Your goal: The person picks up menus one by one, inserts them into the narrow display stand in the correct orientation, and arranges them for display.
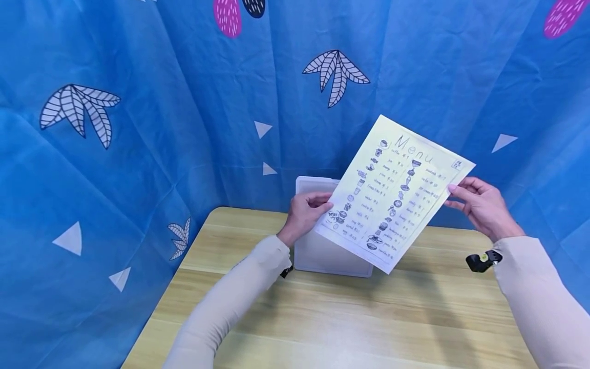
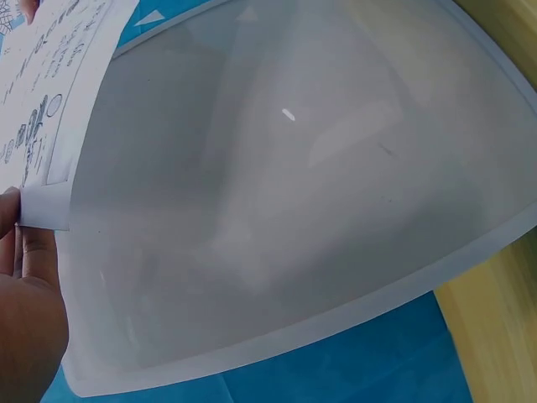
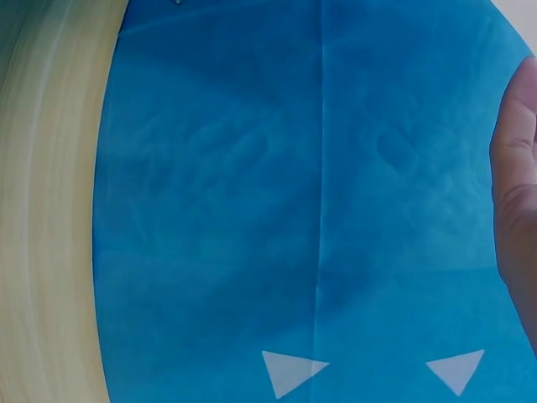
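A white paper menu (image 1: 392, 197), printed with small food drawings and prices, is held tilted above the table in the head view. My left hand (image 1: 305, 214) pinches its lower left edge between thumb and fingers. At the upper right edge, my right hand (image 1: 484, 205) grips the sheet, thumb on the printed face. Behind the menu stands a pale grey board with a white rim (image 1: 318, 259), partly covered by the paper. In the left wrist view the board's smooth grey face (image 2: 277, 210) fills most of the picture, beside the paper's corner.
The light wooden table (image 1: 322, 328) spreads under both forearms. A blue patterned curtain (image 1: 161, 102) hangs behind and along the left side, close to the table's edges. A black wrist camera (image 1: 481, 261) sticks out from the right sleeve.
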Demonstrator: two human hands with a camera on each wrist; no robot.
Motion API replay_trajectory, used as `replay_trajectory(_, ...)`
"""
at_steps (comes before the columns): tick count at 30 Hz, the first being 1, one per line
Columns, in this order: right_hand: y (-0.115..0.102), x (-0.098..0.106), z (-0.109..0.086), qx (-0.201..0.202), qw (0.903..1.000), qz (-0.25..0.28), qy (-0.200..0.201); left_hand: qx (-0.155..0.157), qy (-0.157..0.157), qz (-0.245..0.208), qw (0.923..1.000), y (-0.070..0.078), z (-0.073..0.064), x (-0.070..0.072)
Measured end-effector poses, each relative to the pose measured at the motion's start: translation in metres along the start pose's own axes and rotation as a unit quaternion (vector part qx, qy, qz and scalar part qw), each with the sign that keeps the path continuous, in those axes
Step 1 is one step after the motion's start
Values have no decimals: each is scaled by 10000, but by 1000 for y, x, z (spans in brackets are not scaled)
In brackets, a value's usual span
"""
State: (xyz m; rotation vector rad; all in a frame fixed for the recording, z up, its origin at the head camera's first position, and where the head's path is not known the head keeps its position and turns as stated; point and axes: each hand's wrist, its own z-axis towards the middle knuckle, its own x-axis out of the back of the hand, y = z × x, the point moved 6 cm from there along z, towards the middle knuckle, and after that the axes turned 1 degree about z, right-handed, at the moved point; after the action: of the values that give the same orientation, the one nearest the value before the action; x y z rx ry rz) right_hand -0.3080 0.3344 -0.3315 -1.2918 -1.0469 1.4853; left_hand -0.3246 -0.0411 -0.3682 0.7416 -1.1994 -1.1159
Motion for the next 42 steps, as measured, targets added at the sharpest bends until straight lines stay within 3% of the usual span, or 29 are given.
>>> replay_trajectory(42,-30,-19,19,319,9992,-215,58,-497,80,-146,9986,23,30,30)
